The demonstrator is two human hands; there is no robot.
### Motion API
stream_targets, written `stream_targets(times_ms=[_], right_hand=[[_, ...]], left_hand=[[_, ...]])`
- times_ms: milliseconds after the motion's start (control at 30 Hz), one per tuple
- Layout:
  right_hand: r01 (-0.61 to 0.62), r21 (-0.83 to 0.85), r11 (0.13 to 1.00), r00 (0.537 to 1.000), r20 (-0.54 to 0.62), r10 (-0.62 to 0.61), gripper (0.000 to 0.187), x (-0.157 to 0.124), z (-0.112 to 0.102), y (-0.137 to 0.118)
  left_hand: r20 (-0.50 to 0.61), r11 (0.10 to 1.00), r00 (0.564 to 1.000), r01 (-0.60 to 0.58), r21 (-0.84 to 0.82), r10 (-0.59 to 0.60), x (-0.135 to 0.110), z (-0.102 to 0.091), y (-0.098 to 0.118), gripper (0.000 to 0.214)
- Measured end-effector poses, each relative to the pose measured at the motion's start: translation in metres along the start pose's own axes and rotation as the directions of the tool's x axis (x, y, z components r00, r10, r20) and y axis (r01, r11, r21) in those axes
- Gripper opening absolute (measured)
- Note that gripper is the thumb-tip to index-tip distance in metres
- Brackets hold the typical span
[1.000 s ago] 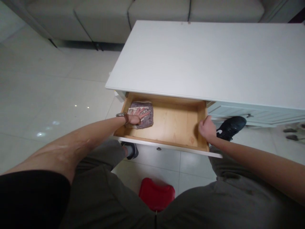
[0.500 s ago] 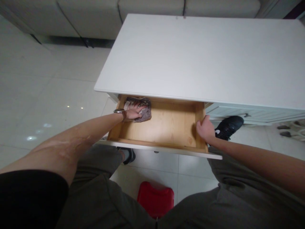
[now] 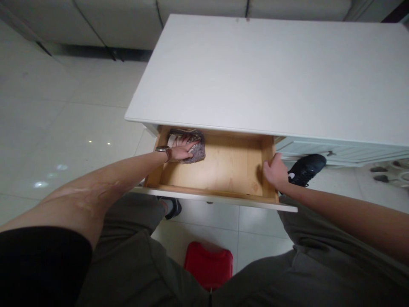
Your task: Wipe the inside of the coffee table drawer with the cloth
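A wooden drawer [image 3: 223, 189] stands pulled out from under a white table top [image 3: 275, 72]. In its far left corner lies a purplish-grey cloth [image 3: 198, 149]. My left hand [image 3: 182, 151], with a watch on the wrist, lies flat on the cloth with its fingers stretched out. My right hand [image 3: 275, 171] is closed round the drawer's right side wall, thumb on top.
A red stool seat [image 3: 209, 265] shows between my knees on the tiled floor. My black shoe [image 3: 306, 168] sits right of the drawer. A grey sofa [image 3: 128, 21] runs along the back. A second, shut drawer front [image 3: 338, 151] lies to the right.
My left hand has pushed the cloth back into the drawer's far left corner. The right hand has kept its hold on the drawer side. The view shifted slightly.
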State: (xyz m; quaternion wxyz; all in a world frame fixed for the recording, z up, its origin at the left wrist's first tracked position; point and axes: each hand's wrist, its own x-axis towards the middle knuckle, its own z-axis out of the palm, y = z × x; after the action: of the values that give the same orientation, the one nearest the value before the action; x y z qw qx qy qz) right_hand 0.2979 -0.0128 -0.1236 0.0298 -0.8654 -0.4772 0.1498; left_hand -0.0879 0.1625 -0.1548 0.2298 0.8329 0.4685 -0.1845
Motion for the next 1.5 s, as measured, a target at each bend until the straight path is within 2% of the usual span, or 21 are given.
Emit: stream_targets(times_ms=[200, 433, 567, 767, 867, 933, 1033, 1133, 1333, 1400, 1500], right_hand=[[-0.001, 0.033, 0.999, 1.000, 0.004, 0.001, 0.040, 0.000, -0.002, -0.002], [0.005, 0.048, 0.999, 1.000, 0.005, -0.006, 0.041, -0.001, -0.003, -0.003], [0.014, 0.046, 0.999, 1.000, 0.005, -0.014, 0.041, -0.002, -0.004, -0.003], [0.023, 0.014, 1.000, 1.000, 0.004, -0.023, 0.039, -0.002, -0.004, -0.003], [0.018, 0.004, 1.000, 1.000, 0.011, -0.018, 0.038, -0.002, -0.004, -0.003], [0.018, 0.007, 1.000, 1.000, 0.011, -0.018, 0.037, -0.002, -0.005, -0.003], [0.007, 0.015, 1.000, 1.000, 0.017, -0.008, 0.035, -0.001, -0.005, -0.004], [-0.006, 0.018, 1.000, 1.000, 0.022, 0.006, 0.036, -0.001, -0.005, -0.004], [-0.008, 0.011, 1.000, 1.000, 0.004, 0.008, 0.040, -0.002, -0.003, -0.004], [-0.012, 0.009, 1.000, 1.000, 0.007, 0.012, 0.041, -0.002, -0.004, -0.005], [-0.012, 0.003, 1.000, 1.000, 0.004, 0.011, 0.042, -0.003, -0.005, -0.006]], left_hand=[[-0.009, 1.000, 1.000, -0.030, -0.008, 0.030, 0.008, 0.002, 0.027, 0.089], [-0.027, 0.996, 0.996, -0.086, -0.005, 0.086, 0.032, 0.009, 0.087, 0.089], [-0.015, 0.988, 0.988, -0.154, -0.030, 0.154, 0.050, 0.013, 0.133, 0.088], [-0.041, 0.961, 0.964, -0.266, -0.068, 0.264, 0.086, 0.024, 0.228, 0.087], [-0.047, 0.950, 0.955, -0.295, -0.102, 0.291, 0.100, 0.027, 0.258, 0.088], [-0.045, 0.944, 0.951, -0.310, -0.111, 0.307, 0.104, 0.027, 0.264, 0.090], [-0.013, 0.927, 0.933, -0.360, -0.102, 0.360, 0.101, 0.029, 0.259, 0.092], [0.037, 0.924, 0.924, -0.377, -0.068, 0.379, 0.085, 0.040, 0.258, 0.092], [0.123, 0.922, 0.914, -0.384, -0.048, 0.387, 0.040, 0.076, 0.274, 0.091], [0.131, 0.909, 0.899, -0.412, -0.064, 0.417, 0.031, 0.079, 0.272, 0.090], [0.115, 0.878, 0.870, -0.473, -0.076, 0.479, 0.024, 0.074, 0.256, 0.089]])
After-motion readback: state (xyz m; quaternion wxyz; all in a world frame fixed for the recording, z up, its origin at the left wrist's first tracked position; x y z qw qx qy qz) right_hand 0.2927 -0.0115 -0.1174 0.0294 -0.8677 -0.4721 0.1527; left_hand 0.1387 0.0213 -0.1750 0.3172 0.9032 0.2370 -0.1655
